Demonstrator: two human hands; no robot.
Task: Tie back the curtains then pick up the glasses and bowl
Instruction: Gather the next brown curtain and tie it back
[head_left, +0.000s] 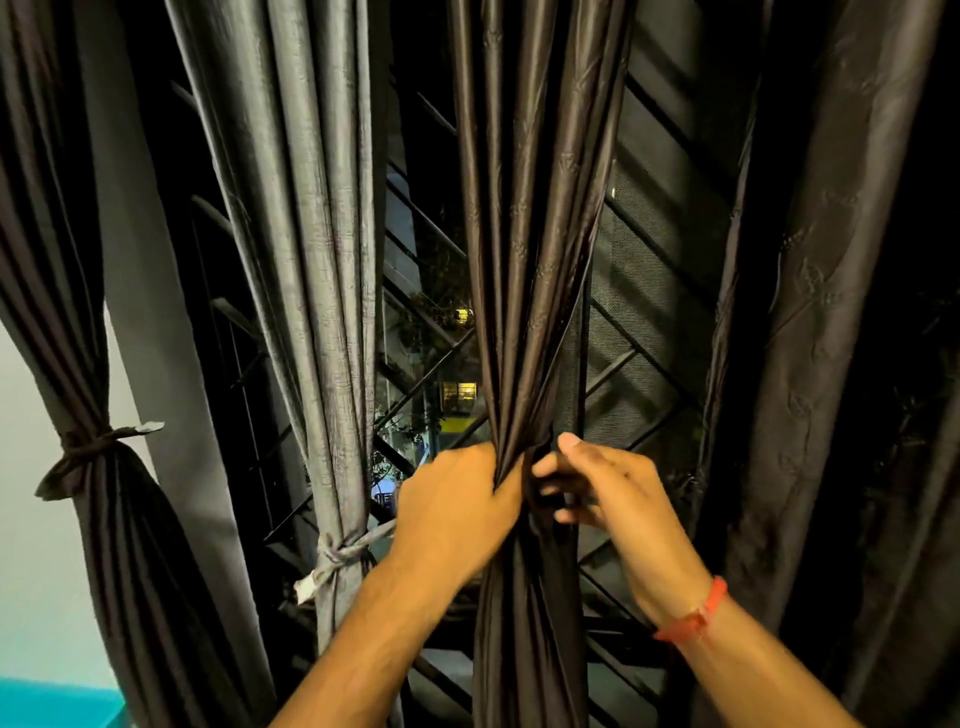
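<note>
A dark brown curtain (524, 249) hangs in the middle, gathered into a narrow bunch at waist height. My left hand (457, 509) grips that bunch from the left, fingers wrapped round the folds. My right hand (602, 488) is at the bunch's right side, fingers curled into the dark fabric, thumb raised; what it pinches is hidden in shadow. A grey curtain (322, 291) to the left is tied with a pale strip (337, 558). A dark curtain (67, 312) at far left is tied with a dark band (93, 447). No glasses or bowl are in view.
Behind the curtains is a window with a diagonal metal grille (639, 364) and night lights outside. Another dark curtain (831, 312) hangs loose at the right. A pale wall (31, 519) and a teal surface (52, 706) show at lower left.
</note>
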